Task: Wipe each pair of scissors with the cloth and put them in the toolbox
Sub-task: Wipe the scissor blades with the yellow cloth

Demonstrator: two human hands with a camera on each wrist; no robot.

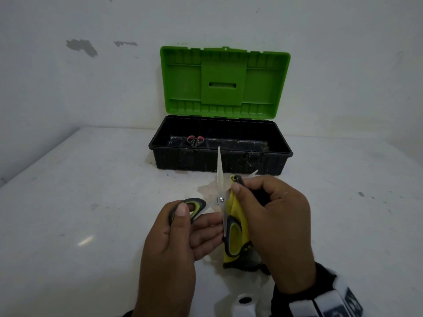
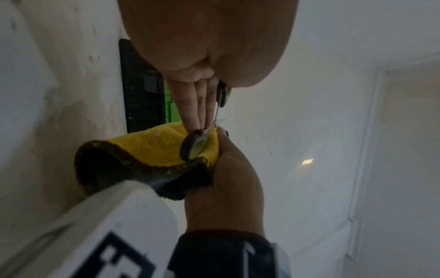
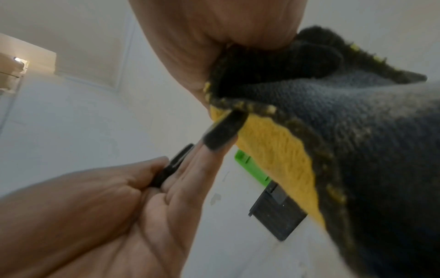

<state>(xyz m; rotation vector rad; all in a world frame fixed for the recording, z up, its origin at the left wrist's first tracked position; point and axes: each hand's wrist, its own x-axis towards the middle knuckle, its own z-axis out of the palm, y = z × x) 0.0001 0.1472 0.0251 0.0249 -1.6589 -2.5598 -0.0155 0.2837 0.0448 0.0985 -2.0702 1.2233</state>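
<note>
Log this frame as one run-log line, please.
left hand holds green-handled scissors, blades open | right hand wipes with cloth | pink-handled scissors in toolbox

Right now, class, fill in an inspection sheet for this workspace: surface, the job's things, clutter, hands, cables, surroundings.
Surface: white table, stained and scuffed, with a wet-looking patch in front of the toolbox.
Job's things: green-handled scissors spread open; yellow and dark cloth wrapped over one blade; black toolbox, green lid up; pink-handled scissors already inside.
Clutter: nothing seen.
Hands: left hand grips a scissor handle; right hand pinches the cloth on the blade.
Cables: nothing seen.
Surroundings: white wall with chipped paint behind the toolbox.
</note>
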